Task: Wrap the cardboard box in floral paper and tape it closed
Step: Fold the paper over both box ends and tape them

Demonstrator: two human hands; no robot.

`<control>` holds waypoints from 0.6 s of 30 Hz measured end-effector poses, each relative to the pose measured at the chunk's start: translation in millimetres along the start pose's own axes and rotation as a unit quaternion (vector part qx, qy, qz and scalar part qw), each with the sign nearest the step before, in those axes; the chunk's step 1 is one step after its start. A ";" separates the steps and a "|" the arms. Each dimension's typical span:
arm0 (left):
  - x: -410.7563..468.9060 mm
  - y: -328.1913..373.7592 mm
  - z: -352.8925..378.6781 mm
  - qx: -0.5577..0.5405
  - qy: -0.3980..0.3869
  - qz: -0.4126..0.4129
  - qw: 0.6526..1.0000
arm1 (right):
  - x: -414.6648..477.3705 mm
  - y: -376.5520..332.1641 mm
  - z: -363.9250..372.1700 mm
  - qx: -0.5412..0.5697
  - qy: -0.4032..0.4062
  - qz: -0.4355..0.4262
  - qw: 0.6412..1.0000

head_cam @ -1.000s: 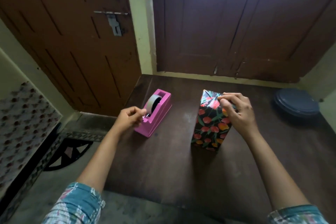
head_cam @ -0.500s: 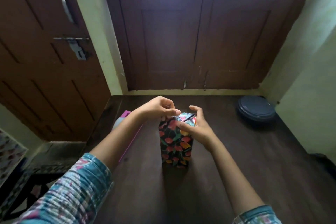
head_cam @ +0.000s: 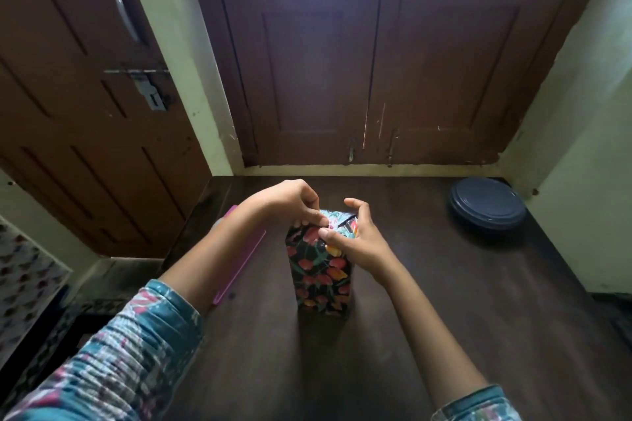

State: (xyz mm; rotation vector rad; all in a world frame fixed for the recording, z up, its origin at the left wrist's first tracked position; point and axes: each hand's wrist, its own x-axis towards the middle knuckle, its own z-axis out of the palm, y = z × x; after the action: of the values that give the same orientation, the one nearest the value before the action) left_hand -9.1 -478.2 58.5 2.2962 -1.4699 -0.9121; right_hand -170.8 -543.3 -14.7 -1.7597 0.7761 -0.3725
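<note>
The box [head_cam: 319,278], wrapped in dark floral paper with red and orange flowers, stands upright on the dark wooden table [head_cam: 444,311]. My left hand [head_cam: 290,202] hovers over its top left corner, fingertips curled and pinching at the folded paper end, where a small clear piece of tape is barely visible. My right hand [head_cam: 359,239] grips the top of the box, its thumb on the near upper edge and its fingers curved over the far side. The pink tape dispenser [head_cam: 241,265] lies to the left, mostly hidden behind my left forearm.
A dark blue round lidded container [head_cam: 487,203] sits at the back right of the table. Brown wooden doors stand close behind the table's far edge, and a pale wall runs along the right. The table's left edge drops to a patterned floor.
My left hand left the tape dispenser and came to the top of the box. My right hand stayed on the box top. The view lifted and shifted right.
</note>
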 end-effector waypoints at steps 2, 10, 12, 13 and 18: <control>1.6 5.7 -0.2 0.064 0.027 -0.037 0.997 | 0.8 -0.1 1.6 0.001 -0.005 -0.002 1.000; -4.2 15.1 5.2 0.258 0.110 -0.170 0.944 | -2.3 1.4 -4.1 -0.014 -0.008 -0.003 1.000; -5.8 1.0 4.8 0.120 0.064 -0.153 0.979 | -4.1 1.0 -3.9 -0.014 -0.010 -0.004 1.000; -7.8 -6.3 6.7 0.020 0.032 -0.132 0.991 | -3.7 0.4 -3.8 -0.014 -0.009 -0.004 1.000; -23.4 -32.0 19.7 -0.318 -0.015 -0.065 0.946 | -2.3 2.1 -6.5 0.007 -0.005 0.003 1.000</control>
State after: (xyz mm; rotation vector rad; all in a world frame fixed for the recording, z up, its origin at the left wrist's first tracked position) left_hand -5.3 -440.8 34.9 1.9040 -0.8553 -1.2416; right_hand -177.1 -546.8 -14.3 -1.7442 0.7706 -0.3644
